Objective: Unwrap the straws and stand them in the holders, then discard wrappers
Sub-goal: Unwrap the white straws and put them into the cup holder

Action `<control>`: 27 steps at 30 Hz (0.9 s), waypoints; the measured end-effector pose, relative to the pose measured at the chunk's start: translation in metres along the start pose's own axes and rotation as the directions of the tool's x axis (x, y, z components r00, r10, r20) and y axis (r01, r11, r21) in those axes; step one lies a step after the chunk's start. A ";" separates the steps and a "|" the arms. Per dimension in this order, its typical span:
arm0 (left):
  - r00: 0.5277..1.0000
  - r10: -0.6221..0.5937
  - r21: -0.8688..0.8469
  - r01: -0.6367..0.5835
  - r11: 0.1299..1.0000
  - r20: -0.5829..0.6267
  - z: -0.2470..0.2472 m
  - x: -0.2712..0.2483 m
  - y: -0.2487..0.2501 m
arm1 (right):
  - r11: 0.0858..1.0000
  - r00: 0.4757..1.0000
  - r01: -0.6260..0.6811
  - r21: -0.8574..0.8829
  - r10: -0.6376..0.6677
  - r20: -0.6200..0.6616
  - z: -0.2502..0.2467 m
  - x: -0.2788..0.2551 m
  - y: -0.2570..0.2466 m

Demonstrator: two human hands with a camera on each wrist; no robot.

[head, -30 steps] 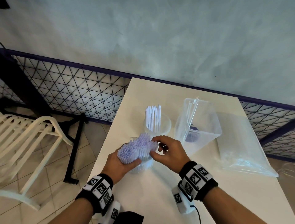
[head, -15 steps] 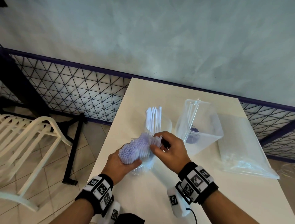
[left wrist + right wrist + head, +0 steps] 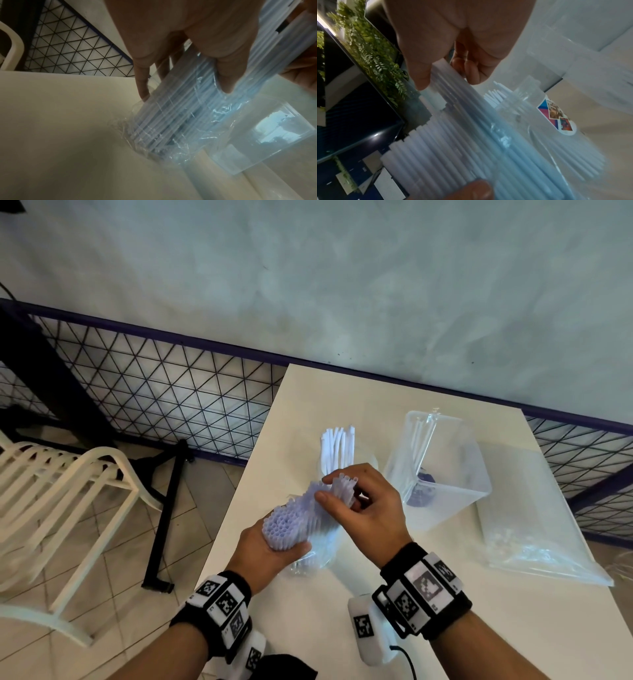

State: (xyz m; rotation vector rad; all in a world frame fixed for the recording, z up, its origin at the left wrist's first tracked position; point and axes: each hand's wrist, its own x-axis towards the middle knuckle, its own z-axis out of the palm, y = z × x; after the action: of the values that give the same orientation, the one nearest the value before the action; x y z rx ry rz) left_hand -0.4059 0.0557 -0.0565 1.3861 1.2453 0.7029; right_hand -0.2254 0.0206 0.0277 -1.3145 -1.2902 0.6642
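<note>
My left hand (image 3: 270, 546) grips a thick bundle of pale translucent straws (image 3: 294, 515) still in its clear plastic wrapper (image 3: 171, 135), whose bottom rests on the white table (image 3: 445, 628). The open straw ends tilt toward me. My right hand (image 3: 346, 491) pinches several straws (image 3: 443, 75) at the bundle's upper right between thumb and fingers. Behind it a round clear cup (image 3: 366, 460) holds upright white straws (image 3: 337, 450). To the right stands a clear square holder (image 3: 455, 474) with a few straws (image 3: 423, 440) leaning in its corner.
A large clear plastic bag (image 3: 534, 525) lies flat on the table's right side. The table's left edge is close to my left wrist, with a white chair (image 3: 58, 494) and black stand on the tiled floor. A mesh fence (image 3: 154, 392) runs behind.
My right hand has closed its thumb and fingers on the straws at the bundle's upper right and lifted them slightly. The left hand keeps its grip on the bundle.
</note>
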 end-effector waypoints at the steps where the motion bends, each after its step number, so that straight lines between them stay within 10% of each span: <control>1: 1.000 -0.001 0.003 0.001 1.000 0.000 0.000 0.000 0.000 | 1.000 1.000 -0.008 -0.008 0.008 0.011 0.000 0.001 0.000; 11: 1.000 -0.014 0.040 0.015 0.999 -0.009 -0.001 0.003 0.002 | 0.944 0.995 0.070 -0.323 -0.044 0.087 0.002 0.015 0.003; 27: 1.000 -0.006 -0.022 0.006 1.000 0.004 -0.013 0.003 -0.001 | 0.957 0.985 0.171 -0.232 -0.171 0.022 -0.041 0.100 -0.090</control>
State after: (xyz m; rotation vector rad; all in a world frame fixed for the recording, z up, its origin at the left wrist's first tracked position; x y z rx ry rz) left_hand -0.4175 0.0625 -0.0546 1.3644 1.2351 0.7074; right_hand -0.1897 0.0799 0.1501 -1.3703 -1.4996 0.4013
